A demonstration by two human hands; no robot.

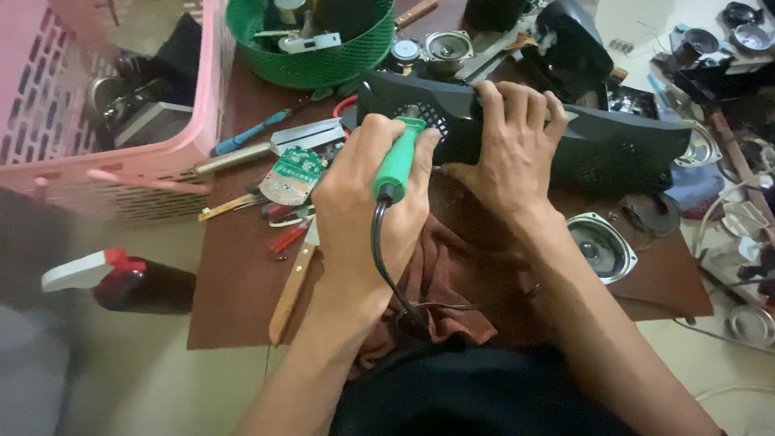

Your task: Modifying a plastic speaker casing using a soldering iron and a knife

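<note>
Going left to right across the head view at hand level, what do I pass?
Pink basket → green circuit board → left hand gripping the green-handled soldering iron → right hand on the black speaker housing → loose speaker.

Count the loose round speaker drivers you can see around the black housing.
3 clearly: one speaker driver on the brown board right of the right hand, two behind the black housing. More may sit in the right-hand clutter.
</note>
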